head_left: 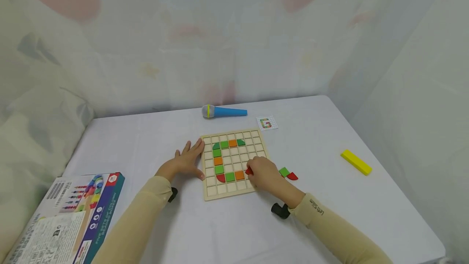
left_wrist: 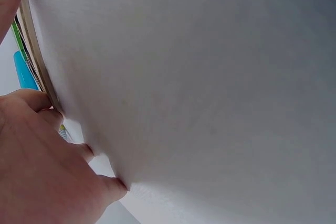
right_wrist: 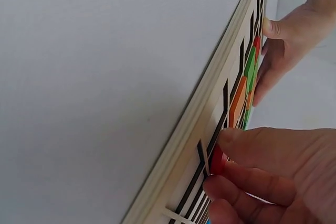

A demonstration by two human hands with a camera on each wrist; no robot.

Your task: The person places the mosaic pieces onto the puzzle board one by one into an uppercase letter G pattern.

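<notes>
A wooden grid board (head_left: 234, 162) lies on the white table (head_left: 315, 133). Green, orange and red tiles sit in its cells in a curved line. My left hand (head_left: 188, 158) lies flat on the table with straight fingers, touching the board's left edge (left_wrist: 37, 51). My right hand (head_left: 252, 172) is over the board's lower right part and pinches a red tile (head_left: 249, 170) between thumb and fingers. In the right wrist view the red tile (right_wrist: 217, 161) is at a grid cell, close to the board's rim (right_wrist: 210, 108).
A loose green tile (head_left: 284, 171) and a red tile (head_left: 292, 176) lie just right of the board. Behind the board lie a blue toy microphone (head_left: 223, 111) and a small pattern card (head_left: 266, 123). A yellow block (head_left: 356, 161) is at the right, a game box (head_left: 69, 215) at the front left.
</notes>
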